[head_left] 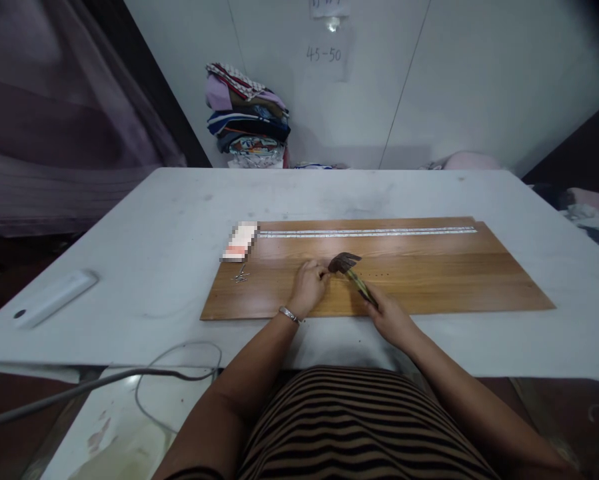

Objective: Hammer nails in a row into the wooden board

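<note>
A wooden board [454, 283] with brown grain lies flat on the table. My right hand [388, 313] is wrapped round the handle of a claw hammer [346, 262]. The dark hammer head is just above the board, right beside the fingertips of my left hand [310, 285]. Thumb and forefinger of that left hand are pinched together over the board; what is between them is hidden. To the right of the hammer head runs a row of small dark dots [376, 275] in the wood. Several thin loose nails [239, 276] are scattered near the board's left end.
Two pale measuring strips [369, 233] lie along the board's far side. A blurred-out box [240, 241] sits at its left corner. On the white table [144, 220] rests a white oblong device [56, 298]. A cable [129, 377] hangs at front left; folded clothes [249, 120] are stacked behind.
</note>
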`<state>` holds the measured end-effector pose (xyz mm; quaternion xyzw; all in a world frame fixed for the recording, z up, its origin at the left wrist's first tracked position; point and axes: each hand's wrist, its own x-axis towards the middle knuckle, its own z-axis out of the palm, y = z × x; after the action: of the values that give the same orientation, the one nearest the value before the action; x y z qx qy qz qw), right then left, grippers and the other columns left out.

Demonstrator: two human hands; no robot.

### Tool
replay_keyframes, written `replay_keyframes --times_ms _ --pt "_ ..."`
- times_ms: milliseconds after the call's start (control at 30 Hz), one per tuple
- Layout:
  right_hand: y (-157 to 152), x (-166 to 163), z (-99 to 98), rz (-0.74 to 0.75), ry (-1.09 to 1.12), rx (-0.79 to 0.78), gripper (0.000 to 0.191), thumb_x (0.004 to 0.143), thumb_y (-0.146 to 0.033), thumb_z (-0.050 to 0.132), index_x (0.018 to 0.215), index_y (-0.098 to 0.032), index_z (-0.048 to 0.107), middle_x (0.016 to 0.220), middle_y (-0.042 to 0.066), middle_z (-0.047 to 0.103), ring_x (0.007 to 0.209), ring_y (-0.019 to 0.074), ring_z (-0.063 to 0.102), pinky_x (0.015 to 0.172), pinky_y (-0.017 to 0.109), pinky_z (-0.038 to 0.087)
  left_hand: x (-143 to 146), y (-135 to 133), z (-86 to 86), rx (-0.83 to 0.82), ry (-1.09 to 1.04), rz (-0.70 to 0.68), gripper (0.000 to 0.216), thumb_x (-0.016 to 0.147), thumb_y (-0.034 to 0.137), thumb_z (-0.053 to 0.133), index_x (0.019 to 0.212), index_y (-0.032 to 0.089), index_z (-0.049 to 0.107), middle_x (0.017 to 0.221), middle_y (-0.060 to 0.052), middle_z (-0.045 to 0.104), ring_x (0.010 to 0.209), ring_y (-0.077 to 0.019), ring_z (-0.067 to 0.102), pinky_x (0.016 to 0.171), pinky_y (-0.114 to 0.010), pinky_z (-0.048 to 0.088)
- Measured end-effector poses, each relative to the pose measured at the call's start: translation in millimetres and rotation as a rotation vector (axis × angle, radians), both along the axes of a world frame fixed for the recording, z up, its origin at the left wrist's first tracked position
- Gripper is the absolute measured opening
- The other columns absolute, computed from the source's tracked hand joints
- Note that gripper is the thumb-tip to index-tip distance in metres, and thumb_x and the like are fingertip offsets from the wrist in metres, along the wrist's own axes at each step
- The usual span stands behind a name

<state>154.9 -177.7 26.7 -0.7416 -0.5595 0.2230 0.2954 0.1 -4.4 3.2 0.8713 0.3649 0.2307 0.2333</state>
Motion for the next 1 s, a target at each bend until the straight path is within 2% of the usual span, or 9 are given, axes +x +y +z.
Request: replay_keyframes --times_ms 200,333,500,667,867,1000 --pt "-0.5 0.6 4.8 -0.010 0.022 0.054 0.052 0.088 -0.020 0.048 0.140 -0.020 0.050 0.128 0.013 0.066 0.116 0.0293 0.063 0.098 0.048 0.049 0.9 -1.0 3.7 -0.024 0.007 0.004 0.011 0.084 0.018 0.064 0.083 0.021 0.074 0.083 -0.005 0.064 0.089 -0.0187 0.057 0.082 -0.032 0.045" --pt "-0.4 0.7 3.7 -0.018 0.019 0.044 0.053 0.086 -0.019 0.048 0.140 -0.020 0.050 0.123 0.013 0.069 0.111 0.0300 0.065 0.095 0.049 0.051 1.2 -0.1 1.9 -0.019 0.007 0.002 0.012 0.084 0.016 0.063 0.082 0.021 0.074 0.083 -0.004 0.064 0.089 -0.0186 0.056 0.082 -0.031 0.044" --pt "0.4 -0.8 0.7 0.000 0.015 0.013 0.052 0.087 -0.020 0.047 0.139 -0.015 0.050 0.127 0.017 0.066 0.114 0.0316 0.063 0.096 0.049 0.050 1.5 0.4 1.7 -0.013 0.032 0.014 0.011 0.084 0.016 0.063 0.079 0.020 0.073 0.083 -0.004 0.064 0.089 -0.0188 0.056 0.082 -0.032 0.044" --pt "1.9 -1.2 1.6 0.001 0.018 0.042 0.053 0.087 -0.018 0.048 0.139 -0.021 0.050 0.128 0.013 0.066 0.116 0.0291 0.063 0.098 0.048 0.049 1.6 -0.2 2.6 -0.001 0.022 0.012 0.011 0.084 0.016 0.063 0.077 0.019 0.072 0.082 -0.005 0.064 0.088 -0.0189 0.056 0.081 -0.032 0.044" --pt "2.1 -1.4 1.4 0.005 0.002 0.001 0.052 0.086 -0.016 0.048 0.138 -0.019 0.051 0.121 0.014 0.069 0.114 0.0306 0.064 0.097 0.049 0.049 1.7 0.5 0.5 -0.019 -0.002 0.009 0.012 0.083 0.015 0.063 0.077 0.020 0.071 0.082 -0.005 0.063 0.088 -0.0191 0.056 0.082 -0.033 0.045" --pt "1.4 -1.5 0.8 -0.004 -0.008 -0.003 0.052 0.087 -0.018 0.047 0.139 -0.018 0.049 0.124 0.015 0.068 0.112 0.0312 0.064 0.095 0.049 0.050 1.9 1.0 0.6 -0.013 0.004 -0.002 0.011 0.083 0.015 0.063 0.076 0.019 0.070 0.083 -0.005 0.063 0.088 -0.0189 0.056 0.082 -0.033 0.044"
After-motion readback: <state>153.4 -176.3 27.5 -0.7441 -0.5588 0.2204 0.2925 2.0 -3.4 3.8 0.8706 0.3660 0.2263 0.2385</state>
